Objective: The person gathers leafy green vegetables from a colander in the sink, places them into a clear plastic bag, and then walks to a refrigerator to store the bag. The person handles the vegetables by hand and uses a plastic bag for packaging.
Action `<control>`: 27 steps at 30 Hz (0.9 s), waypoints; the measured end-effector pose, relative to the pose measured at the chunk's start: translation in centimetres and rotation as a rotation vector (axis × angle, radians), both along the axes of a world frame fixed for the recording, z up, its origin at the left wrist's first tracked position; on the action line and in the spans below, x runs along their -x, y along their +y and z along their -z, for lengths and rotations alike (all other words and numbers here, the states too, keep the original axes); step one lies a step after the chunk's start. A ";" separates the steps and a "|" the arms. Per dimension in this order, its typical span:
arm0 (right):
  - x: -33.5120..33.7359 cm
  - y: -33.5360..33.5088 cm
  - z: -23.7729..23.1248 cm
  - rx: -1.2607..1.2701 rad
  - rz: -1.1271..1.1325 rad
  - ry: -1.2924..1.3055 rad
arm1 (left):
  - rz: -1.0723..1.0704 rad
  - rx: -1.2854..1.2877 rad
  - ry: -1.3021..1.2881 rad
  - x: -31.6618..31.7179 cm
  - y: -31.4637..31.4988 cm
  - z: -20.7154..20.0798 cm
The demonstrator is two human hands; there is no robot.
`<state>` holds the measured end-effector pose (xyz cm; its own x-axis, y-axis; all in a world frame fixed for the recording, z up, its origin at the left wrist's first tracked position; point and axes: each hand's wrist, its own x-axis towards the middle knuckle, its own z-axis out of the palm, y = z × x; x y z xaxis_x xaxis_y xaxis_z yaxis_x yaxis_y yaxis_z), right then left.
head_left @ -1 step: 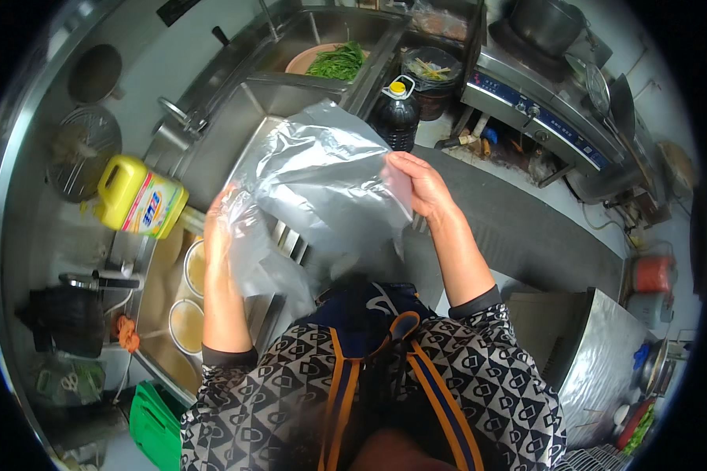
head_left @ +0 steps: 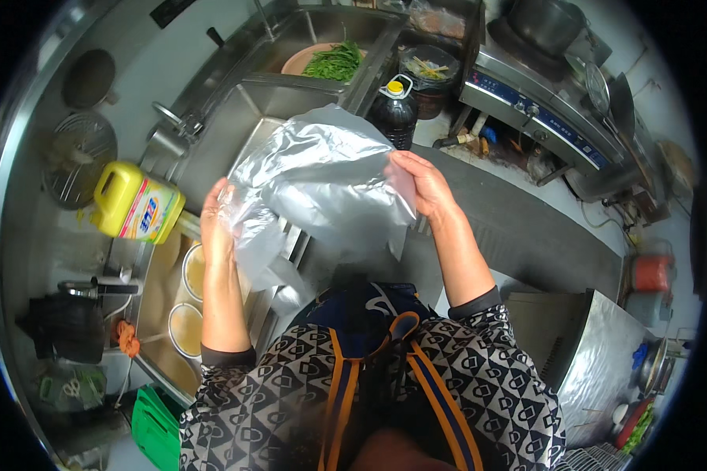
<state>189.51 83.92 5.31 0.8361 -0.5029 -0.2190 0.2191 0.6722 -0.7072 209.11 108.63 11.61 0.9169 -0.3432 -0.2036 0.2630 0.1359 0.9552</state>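
A thin, translucent plastic bag (head_left: 334,184) is spread out between my two hands in front of my body, its film crumpled and shiny. My left hand (head_left: 217,213) is closed on the bag's left side, where loose folds hang down beside the wrist. On the opposite side, my right hand (head_left: 424,180) pinches the bag's edge between thumb and fingers. Behind the bag lies a steel sink basin (head_left: 271,102), partly covered by it.
Left of the sink stands a yellow detergent jug (head_left: 137,202) near round containers of pale yellow contents (head_left: 187,328). Leafy greens (head_left: 336,61) lie in the far basin. A dark bottle with a yellow cap (head_left: 395,110) stands near the stove (head_left: 530,110). A green bin (head_left: 155,428) sits lower left.
The bag's film has shifted and rippled between my hands, its upper edge sinking slightly and its lower left folds swinging. Both hands keep their hold in nearly the same places.
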 end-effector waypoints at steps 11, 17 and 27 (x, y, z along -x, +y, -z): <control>-4.8 -11.7 -0.6 0.289 -0.275 0.292 | 0.668 -0.581 -0.749 3.6 -15.5 -0.1; -8.7 -19.7 -2.4 0.896 -0.899 0.069 | 0.765 -0.474 -0.713 3.6 -24.8 1.8; -11.6 -31.0 -1.4 0.679 -0.300 0.131 | 0.328 -0.133 0.045 0.3 -25.5 5.7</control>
